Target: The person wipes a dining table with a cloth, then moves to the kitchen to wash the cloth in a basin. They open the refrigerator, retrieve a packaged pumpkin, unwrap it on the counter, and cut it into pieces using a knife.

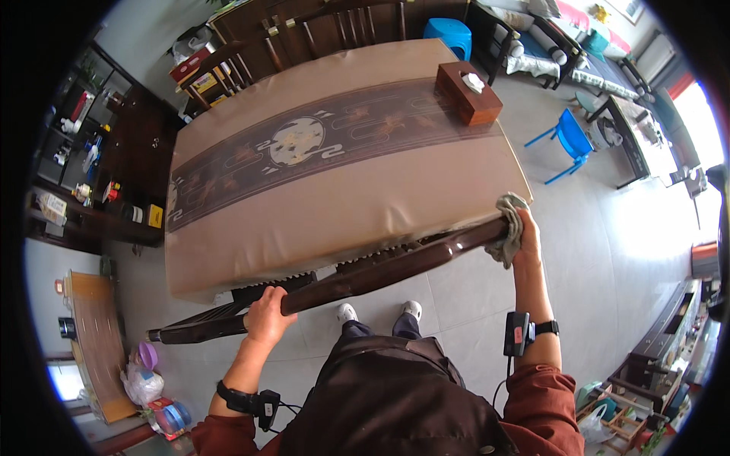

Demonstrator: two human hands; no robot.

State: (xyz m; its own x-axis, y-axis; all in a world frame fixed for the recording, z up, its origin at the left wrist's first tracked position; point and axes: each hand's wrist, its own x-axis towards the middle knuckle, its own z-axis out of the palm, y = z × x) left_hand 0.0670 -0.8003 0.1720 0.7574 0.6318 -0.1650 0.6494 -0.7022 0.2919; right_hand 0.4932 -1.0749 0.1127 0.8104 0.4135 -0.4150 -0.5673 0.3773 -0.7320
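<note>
My left hand (269, 317) is closed around the top rail of a dark wooden chair back (399, 267), left of the middle of the picture. At the right end of that rail, my right hand (526, 235) holds a grey-green cloth (507, 251) against the wood. A second dark chair rail (199, 330) reaches out to the left from beside my left hand. Beyond the chairs stands a dining table with a tan cover (342, 199) and a dark patterned runner (228, 185). My fingertips on the right are partly hidden by the cloth.
A wooden tissue box (482, 105) sits on the table's right end. More dark chairs (353, 28) and a blue stool (447, 35) stand at the far side. A small blue chair (570, 139) is on the floor to the right. Plastic bags (142, 383) lie at the lower left.
</note>
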